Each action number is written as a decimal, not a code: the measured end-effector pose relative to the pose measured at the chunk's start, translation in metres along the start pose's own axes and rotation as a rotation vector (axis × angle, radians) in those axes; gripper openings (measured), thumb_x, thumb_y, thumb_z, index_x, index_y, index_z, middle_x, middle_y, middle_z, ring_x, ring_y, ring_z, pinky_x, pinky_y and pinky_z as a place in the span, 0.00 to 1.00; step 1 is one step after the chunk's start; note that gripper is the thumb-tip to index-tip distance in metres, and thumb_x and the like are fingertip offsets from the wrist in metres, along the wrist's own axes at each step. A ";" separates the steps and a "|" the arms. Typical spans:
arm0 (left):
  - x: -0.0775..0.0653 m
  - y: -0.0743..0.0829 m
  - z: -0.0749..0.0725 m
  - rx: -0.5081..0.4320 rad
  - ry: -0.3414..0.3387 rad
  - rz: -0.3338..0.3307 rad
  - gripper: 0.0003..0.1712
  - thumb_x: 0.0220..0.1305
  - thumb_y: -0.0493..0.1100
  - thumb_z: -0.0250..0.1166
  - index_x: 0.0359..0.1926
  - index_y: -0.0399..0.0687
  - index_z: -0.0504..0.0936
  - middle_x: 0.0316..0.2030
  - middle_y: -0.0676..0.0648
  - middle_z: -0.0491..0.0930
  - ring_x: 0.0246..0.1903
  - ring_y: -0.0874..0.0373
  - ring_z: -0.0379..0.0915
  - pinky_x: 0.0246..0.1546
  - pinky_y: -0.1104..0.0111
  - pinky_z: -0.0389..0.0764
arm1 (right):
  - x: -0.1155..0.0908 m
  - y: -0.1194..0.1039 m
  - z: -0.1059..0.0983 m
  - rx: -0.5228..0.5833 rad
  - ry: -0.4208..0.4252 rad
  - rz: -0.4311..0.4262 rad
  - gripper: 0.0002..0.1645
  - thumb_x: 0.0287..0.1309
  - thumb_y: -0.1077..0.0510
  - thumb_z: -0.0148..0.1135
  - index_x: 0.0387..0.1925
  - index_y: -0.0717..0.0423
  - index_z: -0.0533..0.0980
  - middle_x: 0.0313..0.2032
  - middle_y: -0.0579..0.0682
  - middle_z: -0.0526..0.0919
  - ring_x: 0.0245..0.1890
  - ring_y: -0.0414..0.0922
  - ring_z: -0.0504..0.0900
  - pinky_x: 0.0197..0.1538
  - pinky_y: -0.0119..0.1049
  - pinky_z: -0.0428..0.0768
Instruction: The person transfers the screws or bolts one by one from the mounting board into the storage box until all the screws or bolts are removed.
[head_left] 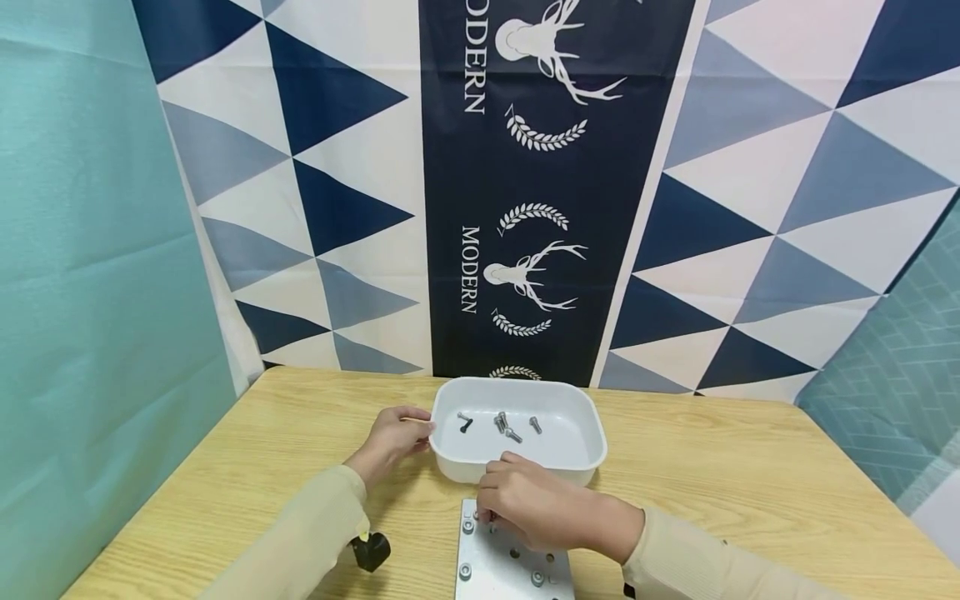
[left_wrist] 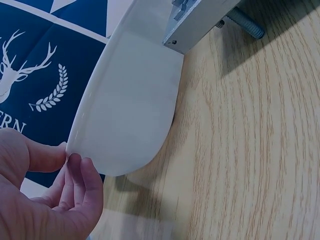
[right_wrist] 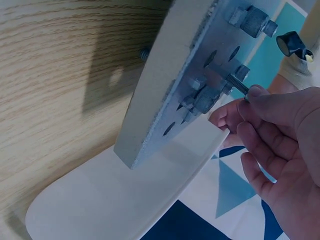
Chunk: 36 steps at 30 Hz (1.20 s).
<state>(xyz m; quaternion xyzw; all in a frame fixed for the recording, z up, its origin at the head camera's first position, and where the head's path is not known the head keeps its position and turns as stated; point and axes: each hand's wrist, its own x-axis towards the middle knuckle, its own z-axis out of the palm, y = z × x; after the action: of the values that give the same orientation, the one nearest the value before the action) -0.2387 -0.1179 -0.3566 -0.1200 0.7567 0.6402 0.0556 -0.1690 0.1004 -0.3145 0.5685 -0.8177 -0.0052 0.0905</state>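
My left hand point(head_left: 393, 435) pinches the left rim of a white plastic tray point(head_left: 456, 469) between thumb and fingertips, as the left wrist view also shows. Inside the tray lie several silver screws point(head_left: 512, 435) and a small dark screw point(head_left: 466, 427). In front of it is a metal plate point(head_left: 501, 582) with holes and several socket-head screws point(head_left: 465, 572) set in it. Over the plate's far end, my right hand point(head_left: 521, 502) pinches a thin threaded screw point(right_wrist: 236, 83) by thumb and forefinger. That screw points at the plate's face near a hole; whether it enters is unclear.
Both things are on a wooden table point(head_left: 697, 467), the tray just beyond the plate. A screw shank point(left_wrist: 247, 24) sticks out beneath the plate. Behind the table hangs a patterned cloth point(head_left: 510, 192). A black wrist device point(head_left: 371, 552) sits under my left sleeve.
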 end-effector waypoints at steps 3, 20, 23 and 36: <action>0.000 -0.001 0.000 0.006 -0.001 0.002 0.15 0.61 0.31 0.61 0.49 0.30 0.77 0.39 0.38 0.79 0.33 0.55 0.77 0.35 0.71 0.84 | 0.000 0.000 0.000 -0.003 0.007 -0.001 0.05 0.56 0.59 0.65 0.33 0.45 0.80 0.31 0.34 0.81 0.35 0.32 0.74 0.44 0.25 0.73; 0.003 -0.002 0.002 0.013 0.014 -0.030 0.14 0.60 0.31 0.62 0.48 0.31 0.78 0.38 0.40 0.78 0.34 0.56 0.78 0.32 0.74 0.83 | 0.002 0.006 -0.011 -0.024 0.003 0.059 0.07 0.52 0.61 0.68 0.33 0.46 0.81 0.30 0.36 0.82 0.37 0.34 0.75 0.47 0.30 0.75; 0.003 -0.001 0.001 0.016 0.014 -0.030 0.14 0.60 0.31 0.62 0.48 0.31 0.78 0.39 0.40 0.78 0.34 0.56 0.77 0.34 0.72 0.83 | 0.003 0.009 -0.013 -0.028 0.007 0.063 0.07 0.53 0.61 0.68 0.33 0.46 0.81 0.31 0.36 0.82 0.37 0.35 0.75 0.49 0.31 0.76; 0.005 -0.001 0.000 0.019 0.013 -0.020 0.13 0.60 0.31 0.62 0.47 0.32 0.78 0.39 0.40 0.78 0.31 0.59 0.76 0.31 0.74 0.82 | 0.005 0.022 -0.022 -0.052 0.000 0.104 0.07 0.51 0.62 0.69 0.31 0.47 0.82 0.29 0.38 0.83 0.35 0.36 0.75 0.44 0.30 0.75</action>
<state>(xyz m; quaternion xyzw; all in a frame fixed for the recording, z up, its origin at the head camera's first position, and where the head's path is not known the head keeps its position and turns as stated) -0.2432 -0.1183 -0.3587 -0.1311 0.7618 0.6318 0.0583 -0.1877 0.1053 -0.2900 0.5227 -0.8457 -0.0219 0.1055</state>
